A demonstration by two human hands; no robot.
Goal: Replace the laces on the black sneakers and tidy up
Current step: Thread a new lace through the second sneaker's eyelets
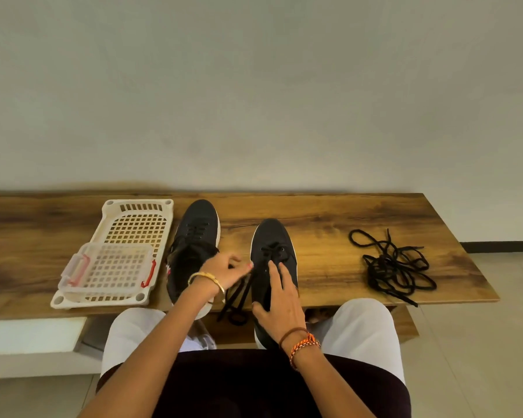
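Note:
Two black sneakers with white soles stand on the wooden bench, toes pointing away from me. The left sneaker (197,233) is laced. The right sneaker (271,236) is partly laced, and its black lace ends (239,300) hang over the bench's front edge. My left hand (224,271) pinches that lace beside the right sneaker. My right hand (280,303) rests flat on the right sneaker's opening with fingers spread. A loose tangle of black laces (393,263) lies on the bench to the right.
A cream plastic tray (139,215) sits at the left of the wooden bench (344,215), with a clear lidded box (106,270) with red clasps on it. My knees in white trousers are under the bench's front edge. A plain wall stands behind.

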